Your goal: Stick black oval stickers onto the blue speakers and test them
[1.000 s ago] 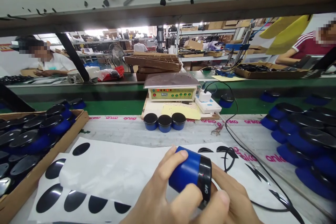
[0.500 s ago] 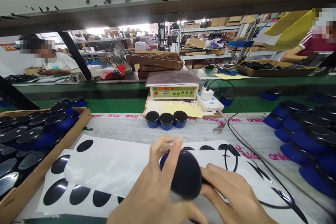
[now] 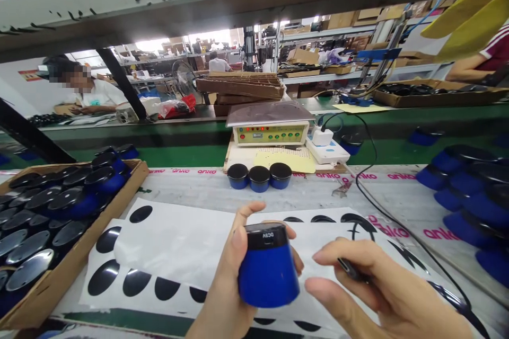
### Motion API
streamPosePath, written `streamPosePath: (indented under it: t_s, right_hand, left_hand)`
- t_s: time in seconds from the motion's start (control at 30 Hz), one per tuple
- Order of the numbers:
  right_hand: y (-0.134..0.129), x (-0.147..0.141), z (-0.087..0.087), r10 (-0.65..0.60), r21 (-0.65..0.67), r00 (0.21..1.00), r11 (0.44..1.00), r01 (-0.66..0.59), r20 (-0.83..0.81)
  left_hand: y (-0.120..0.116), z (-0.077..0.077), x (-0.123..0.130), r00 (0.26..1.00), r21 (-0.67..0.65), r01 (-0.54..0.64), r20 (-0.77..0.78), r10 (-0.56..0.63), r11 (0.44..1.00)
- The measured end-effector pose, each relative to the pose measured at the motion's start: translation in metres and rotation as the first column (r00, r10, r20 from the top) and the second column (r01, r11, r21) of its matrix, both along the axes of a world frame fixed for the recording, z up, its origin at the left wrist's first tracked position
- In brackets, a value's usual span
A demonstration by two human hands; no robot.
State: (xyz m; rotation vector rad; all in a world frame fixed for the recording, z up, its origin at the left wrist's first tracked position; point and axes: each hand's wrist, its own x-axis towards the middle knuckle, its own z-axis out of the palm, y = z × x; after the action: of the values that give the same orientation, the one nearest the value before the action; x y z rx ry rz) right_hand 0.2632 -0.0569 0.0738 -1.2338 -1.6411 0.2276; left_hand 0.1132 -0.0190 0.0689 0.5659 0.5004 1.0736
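My left hand (image 3: 233,280) is wrapped round a blue cup-shaped device (image 3: 268,275) with a black top band marked DC5V. The device is held tilted, its side and a small port towards me. To its right, apart from it, my right hand (image 3: 374,280) holds a black cable plug (image 3: 352,269) against its curled fingers, while thumb and index finger are spread. Beneath both hands lie white sheets (image 3: 170,243) bearing black round stickers (image 3: 104,277). Several devices stand beyond: one row includes a blue device with black top (image 3: 259,179).
A cardboard tray (image 3: 135,185) of black-topped devices stands at left, and stacked blue devices (image 3: 469,196) at right. A control box (image 3: 272,132) and white power strip (image 3: 328,151) sit behind. A black cable (image 3: 382,206) runs down the right side. A person (image 3: 99,92) works across the bench.
The device has been turned in my left hand, from its black round face showing to its blue side. My right hand has moved off it to the right with the plug.
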Motion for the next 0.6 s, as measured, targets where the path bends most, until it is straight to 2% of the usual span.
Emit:
streamPosePath:
  t_s: [0.2, 0.33, 0.4, 0.47, 0.6]
  right_hand:
    - [-0.001, -0.015, 0.000, -0.006, -0.188, 0.964, 0.981, -0.046, -0.264]
    - [0.001, -0.015, 0.001, 0.033, -0.269, 0.876, 0.945, -0.184, -0.482]
    - [0.005, -0.013, 0.003, 0.080, -0.305, 0.857, 0.914, -0.267, -0.509]
    - [0.009, -0.012, 0.004, 0.110, -0.345, 0.872, 0.889, -0.301, -0.478]
    - [0.012, -0.011, 0.002, 0.033, -0.337, 0.862, 0.912, -0.234, -0.507]
  left_hand:
    - [-0.002, -0.007, 0.003, 0.997, 0.011, 0.075, 0.030, -0.075, 0.997]
    - [-0.001, -0.011, 0.003, 0.997, 0.023, 0.082, 0.001, -0.082, 0.996]
    - [-0.002, -0.011, 0.004, 0.997, -0.002, 0.078, -0.023, -0.078, 0.997]
    - [-0.002, -0.010, 0.006, 0.997, -0.053, 0.071, -0.028, -0.073, 0.996]
    - [-0.003, -0.007, 0.009, 0.997, -0.200, 0.083, 0.012, -0.082, 0.976]
